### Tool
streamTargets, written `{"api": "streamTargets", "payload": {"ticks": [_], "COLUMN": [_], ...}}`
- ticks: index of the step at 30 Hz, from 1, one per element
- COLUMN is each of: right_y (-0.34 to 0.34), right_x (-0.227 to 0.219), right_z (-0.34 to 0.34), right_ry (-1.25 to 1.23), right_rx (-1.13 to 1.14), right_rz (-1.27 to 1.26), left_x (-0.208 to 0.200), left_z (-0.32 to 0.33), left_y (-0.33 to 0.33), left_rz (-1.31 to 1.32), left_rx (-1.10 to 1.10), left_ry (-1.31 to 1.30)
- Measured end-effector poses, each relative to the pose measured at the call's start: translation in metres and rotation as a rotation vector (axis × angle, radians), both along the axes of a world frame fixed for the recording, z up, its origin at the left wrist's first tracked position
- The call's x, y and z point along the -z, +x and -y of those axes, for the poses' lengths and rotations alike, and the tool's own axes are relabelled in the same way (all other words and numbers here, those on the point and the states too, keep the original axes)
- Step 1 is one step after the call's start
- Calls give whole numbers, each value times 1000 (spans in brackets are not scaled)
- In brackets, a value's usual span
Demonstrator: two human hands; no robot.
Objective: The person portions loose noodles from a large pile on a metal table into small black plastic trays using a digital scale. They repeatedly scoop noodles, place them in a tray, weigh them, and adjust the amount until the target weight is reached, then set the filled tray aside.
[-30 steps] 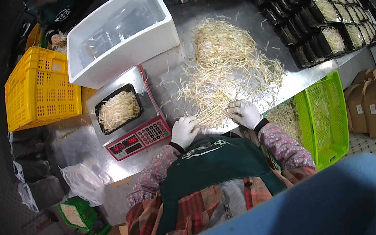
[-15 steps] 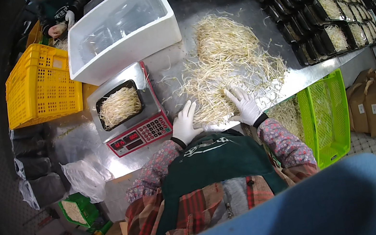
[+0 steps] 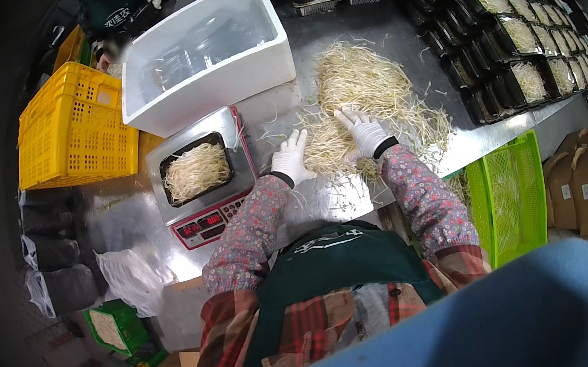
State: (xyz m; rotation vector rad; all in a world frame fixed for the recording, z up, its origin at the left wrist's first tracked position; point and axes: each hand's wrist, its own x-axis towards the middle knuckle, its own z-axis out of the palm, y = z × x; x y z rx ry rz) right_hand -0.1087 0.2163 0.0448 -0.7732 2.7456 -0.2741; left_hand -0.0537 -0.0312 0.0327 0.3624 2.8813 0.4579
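A loose heap of bean sprouts (image 3: pixel 362 78) lies on the metal table in front of me. My left hand (image 3: pixel 292 161), in a white glove, rests at the near left edge of the heap with its fingers apart. On the near part of the sprouts lies my right hand (image 3: pixel 366 133), also gloved, its fingers stretched forward; the fingertips partly sink among the strands. Neither hand grips anything. To the left, a black tray (image 3: pixel 195 169) filled with sprouts sits on the plate of a red digital scale (image 3: pixel 212 222). My left forearm covers part of the scale's keypad.
A white foam box (image 3: pixel 207 82) holding clear plastic stands behind the scale, beside a yellow crate (image 3: pixel 73 129). Stacked packed trays (image 3: pixel 508 37) fill the right. A green crate (image 3: pixel 511 204) stands below the table's right edge. Another person (image 3: pixel 121 15) works at the far left.
Both hands have moved forward, away from the table's near edge, and the near sprouts have shifted away from me with them. The other person's hands have changed position.
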Motion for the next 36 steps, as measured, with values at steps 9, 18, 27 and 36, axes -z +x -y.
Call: {"api": "streamTargets", "payload": {"ticks": [9,18,27,36], "right_y": [62,33,16,17], "right_x": [11,55,31,18], "right_z": [-17,-19,-56,-55], "right_ry": [-32,-57,-92,-273], "right_rx": [-49,33,303,469], "right_rz": [-97,-58,114,144], "left_x": [5,55,-14,-21], "left_z": [6,-2,-3,26], "left_y": [64,28,39,10], "left_rz": [-12,-80,-283,-133], "left_rx": [-27,-37,121,-142], "left_ry": [123,168,25,303]}}
